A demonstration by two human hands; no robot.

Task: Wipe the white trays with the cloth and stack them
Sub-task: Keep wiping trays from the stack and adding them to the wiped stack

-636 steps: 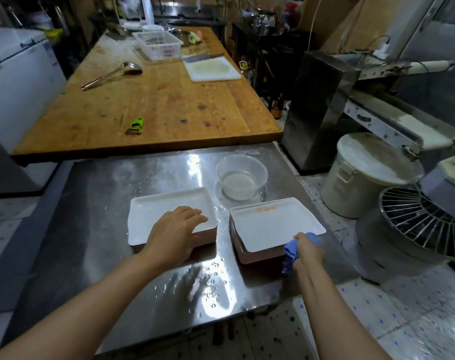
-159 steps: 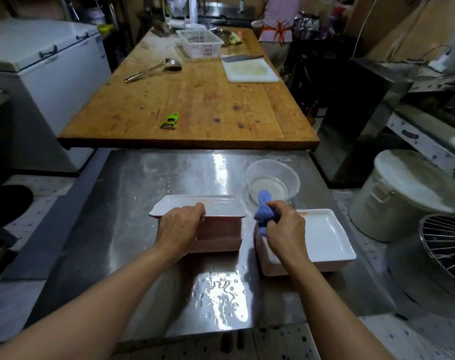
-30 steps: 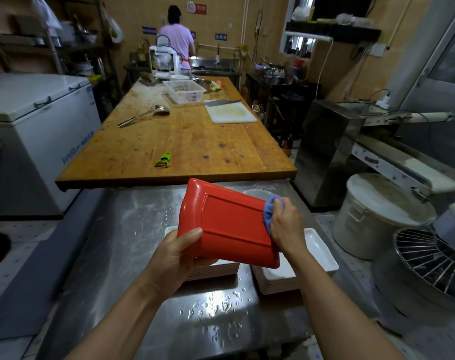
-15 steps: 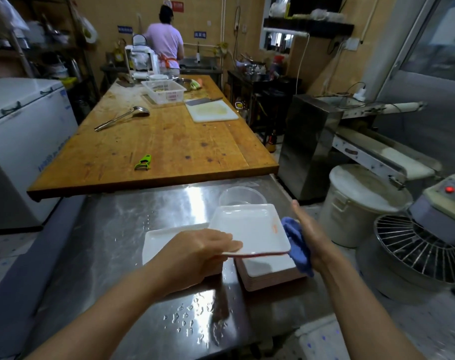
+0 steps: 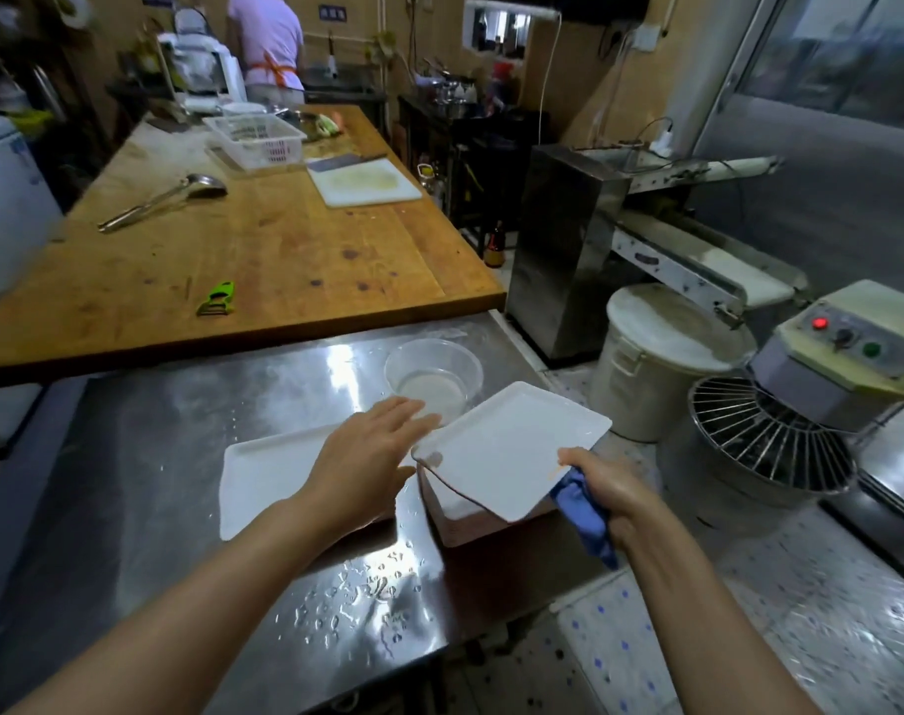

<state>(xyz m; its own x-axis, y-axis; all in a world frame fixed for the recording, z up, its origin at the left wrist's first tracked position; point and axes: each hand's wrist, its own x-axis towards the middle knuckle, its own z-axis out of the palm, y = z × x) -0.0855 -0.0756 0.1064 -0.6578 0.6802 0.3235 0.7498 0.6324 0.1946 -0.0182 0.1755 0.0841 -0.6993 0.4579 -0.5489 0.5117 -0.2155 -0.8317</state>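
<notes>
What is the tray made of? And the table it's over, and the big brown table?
The tray looks like smooth white plastic or melamine, reddish underneath; I can't tell which. The near table looks like steel: grey, shiny, mirroring light. The brown table is wood, showing grain, knots and scratches.

clear bowl (image 5: pixel 433 376) on steel table (image 5: pixel 181 430), green peeler (image 5: pixel 216 298), ladle (image 5: pixel 163 199), lidded bucket (image 5: pixel 656 353)
</notes>
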